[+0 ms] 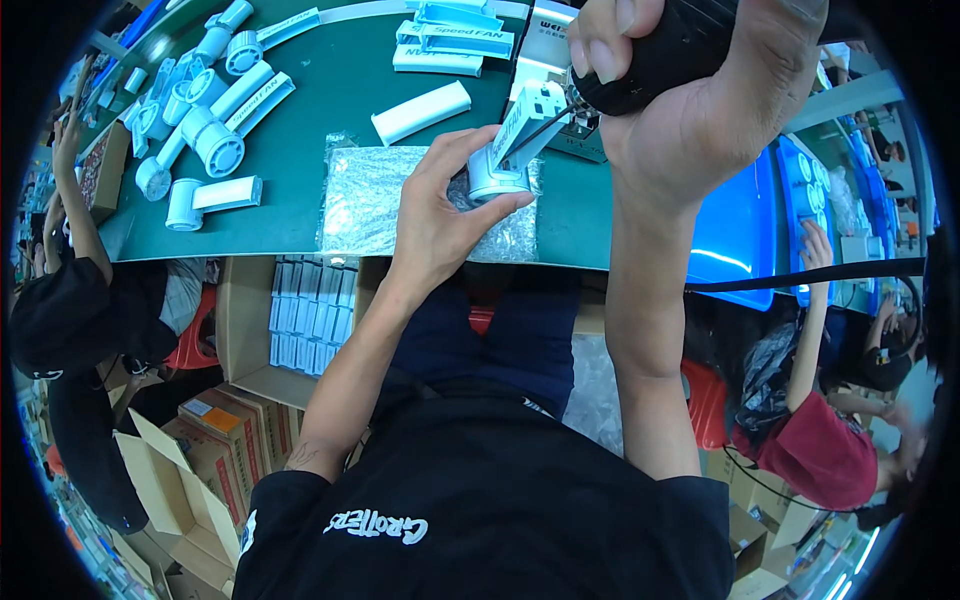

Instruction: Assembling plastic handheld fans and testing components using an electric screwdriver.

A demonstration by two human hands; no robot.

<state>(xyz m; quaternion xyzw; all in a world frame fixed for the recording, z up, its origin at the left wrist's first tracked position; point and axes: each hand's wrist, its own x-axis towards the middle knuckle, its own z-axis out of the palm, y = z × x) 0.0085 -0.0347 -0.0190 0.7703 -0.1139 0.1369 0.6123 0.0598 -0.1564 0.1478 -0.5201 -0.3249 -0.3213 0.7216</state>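
My left hand [437,205] grips the round end of a white handheld fan housing [499,183], thumb on one side and fingers on the other. The fan's handle part stands up, tilted to the right. My right hand [700,135] is wrapped round a black electric screwdriver [655,62], close to the camera. Its thin bit slants down to the left into the open handle; the tip is hidden there. Beneath the fan lies a sheet of bubble wrap [370,200] on the green tabletop [290,180].
Several white fan bodies [212,140] lie at left, with a loose handle cover [422,112] and stacked covers [455,40] farther back. A metal-topped device [545,45] stands behind the fan. Blue trays [735,240] are at right. Below the table, a carton [248,330] holds white parts. Co-workers sit on both sides.
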